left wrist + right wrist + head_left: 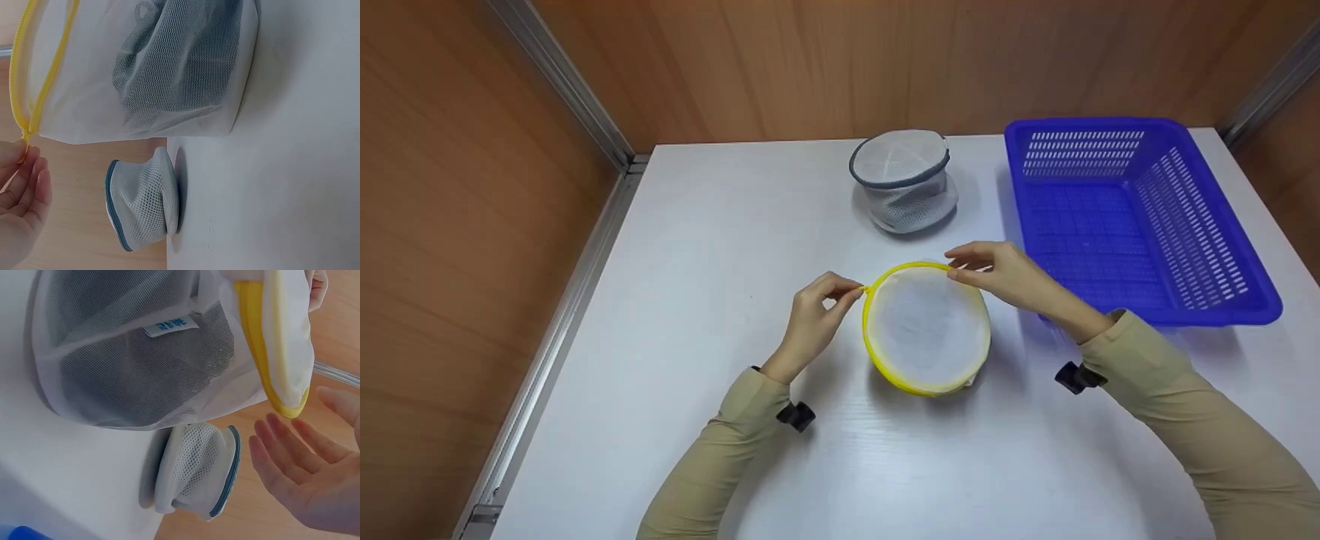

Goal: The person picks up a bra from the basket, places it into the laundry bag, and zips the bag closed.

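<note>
A white mesh laundry bag (926, 330) with a yellow zipper rim stands on the table, its round top facing up. Dark cloth (180, 62) shows through its side in the left wrist view. My left hand (814, 315) pinches the yellow zipper pull (25, 136) at the left of the rim between thumb and fingertips. Along the far right of the rim, my right hand (1011, 276) has its fingers extended, thumb apart. In the right wrist view a small white label with blue print (171, 325) lies against the dark cloth.
Behind the bag stands a smaller grey-white mesh bag (906, 202) with a dark blue-grey rim. A blue plastic basket (1016, 195) with slotted sides sits at the right. Wooden panels (810, 67) border the white table (697, 225) at the back and sides.
</note>
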A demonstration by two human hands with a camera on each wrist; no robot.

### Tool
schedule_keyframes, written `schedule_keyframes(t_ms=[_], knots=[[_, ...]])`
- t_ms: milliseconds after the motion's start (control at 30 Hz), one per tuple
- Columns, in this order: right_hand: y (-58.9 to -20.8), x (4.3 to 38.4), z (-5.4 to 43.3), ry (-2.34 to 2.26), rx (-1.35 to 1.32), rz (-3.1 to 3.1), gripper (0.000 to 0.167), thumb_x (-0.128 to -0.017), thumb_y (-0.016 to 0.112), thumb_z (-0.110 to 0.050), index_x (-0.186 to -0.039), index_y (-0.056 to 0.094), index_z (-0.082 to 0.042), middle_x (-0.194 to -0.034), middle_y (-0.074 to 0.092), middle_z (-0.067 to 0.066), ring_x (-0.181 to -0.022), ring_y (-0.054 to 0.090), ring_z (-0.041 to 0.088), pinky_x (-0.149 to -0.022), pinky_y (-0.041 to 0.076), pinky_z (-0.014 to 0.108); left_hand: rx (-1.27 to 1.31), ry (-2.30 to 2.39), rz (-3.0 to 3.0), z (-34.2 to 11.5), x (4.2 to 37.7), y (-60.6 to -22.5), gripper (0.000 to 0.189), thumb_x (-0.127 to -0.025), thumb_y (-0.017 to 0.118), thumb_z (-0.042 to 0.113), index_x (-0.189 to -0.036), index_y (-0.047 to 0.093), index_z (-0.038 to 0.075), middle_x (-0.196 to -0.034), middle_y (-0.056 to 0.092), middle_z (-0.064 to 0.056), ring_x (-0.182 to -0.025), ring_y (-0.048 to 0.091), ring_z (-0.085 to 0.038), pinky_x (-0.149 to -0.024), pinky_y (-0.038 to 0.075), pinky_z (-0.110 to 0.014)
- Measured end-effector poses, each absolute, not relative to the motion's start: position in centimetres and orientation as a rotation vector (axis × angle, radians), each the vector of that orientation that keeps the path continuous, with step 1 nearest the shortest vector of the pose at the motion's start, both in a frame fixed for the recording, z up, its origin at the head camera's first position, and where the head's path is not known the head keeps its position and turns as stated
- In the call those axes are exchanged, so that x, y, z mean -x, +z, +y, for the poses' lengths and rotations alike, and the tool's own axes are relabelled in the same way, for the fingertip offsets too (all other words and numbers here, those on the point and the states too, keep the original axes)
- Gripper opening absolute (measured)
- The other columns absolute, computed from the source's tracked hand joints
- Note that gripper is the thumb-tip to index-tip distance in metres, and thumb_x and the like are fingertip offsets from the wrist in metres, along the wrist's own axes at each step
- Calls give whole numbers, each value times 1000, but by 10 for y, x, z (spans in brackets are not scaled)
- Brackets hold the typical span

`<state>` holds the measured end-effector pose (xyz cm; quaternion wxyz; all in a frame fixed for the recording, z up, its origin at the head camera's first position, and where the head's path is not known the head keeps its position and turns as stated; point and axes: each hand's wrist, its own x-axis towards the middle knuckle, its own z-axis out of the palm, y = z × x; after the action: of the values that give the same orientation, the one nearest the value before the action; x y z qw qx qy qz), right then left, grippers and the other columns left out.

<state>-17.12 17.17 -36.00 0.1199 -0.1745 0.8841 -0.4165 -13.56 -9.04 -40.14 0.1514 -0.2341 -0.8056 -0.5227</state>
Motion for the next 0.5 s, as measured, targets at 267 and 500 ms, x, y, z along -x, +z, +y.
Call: schedule_keyframes(t_ms=[267, 500], knots=[[-356, 189, 163, -1189, 590, 2508, 40, -86, 58, -25, -117, 55, 0, -114, 57, 16, -102, 55, 27, -87, 44, 40, 665, -1510, -2356, -89, 154, -412, 11, -82, 61, 11, -86, 64, 1, -81, 62, -7, -73, 58, -18, -67, 48, -24], [-354, 201, 156, -1149, 634, 2500, 39, -86, 58, -22, -115, 56, 3, -111, 58, 18, -105, 53, 30, -90, 42, 42, 694, -1467, -2357, -82, 165, -408, 12, -82, 61, 11, -85, 64, 0, -79, 62, -8, -72, 57, -17, -66, 47, -22]])
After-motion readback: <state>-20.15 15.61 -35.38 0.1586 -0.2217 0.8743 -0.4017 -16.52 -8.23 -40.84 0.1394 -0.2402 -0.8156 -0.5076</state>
